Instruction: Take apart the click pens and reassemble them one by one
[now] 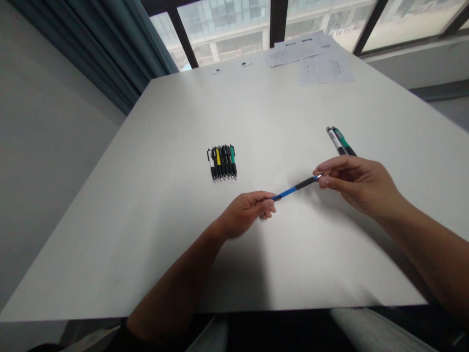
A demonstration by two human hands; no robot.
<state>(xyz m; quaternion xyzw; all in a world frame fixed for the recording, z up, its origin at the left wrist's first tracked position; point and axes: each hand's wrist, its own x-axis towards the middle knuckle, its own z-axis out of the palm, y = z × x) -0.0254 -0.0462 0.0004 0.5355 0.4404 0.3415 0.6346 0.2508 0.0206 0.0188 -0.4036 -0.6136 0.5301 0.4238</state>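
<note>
Between my two hands, a blue pen (293,190) with a black grip is held slantwise above the white table. My left hand (249,210) pinches its blue clip end, and my right hand (355,186) pinches the silver tip end. Just beyond my right hand lie a white pen (335,140) and a green pen (344,141), side by side, their lower ends partly hidden by the fingers. Left of centre, a tight row of several pens (222,163) rests on the table, mostly black, with white, yellow and green ones among them.
The white table (110,234) fills most of the view. Printed papers (326,66) lie at its far right edge, near the window. Two round cable-hole covers (246,64) sit along the far edge. A blue-grey curtain (106,44) hangs at the left.
</note>
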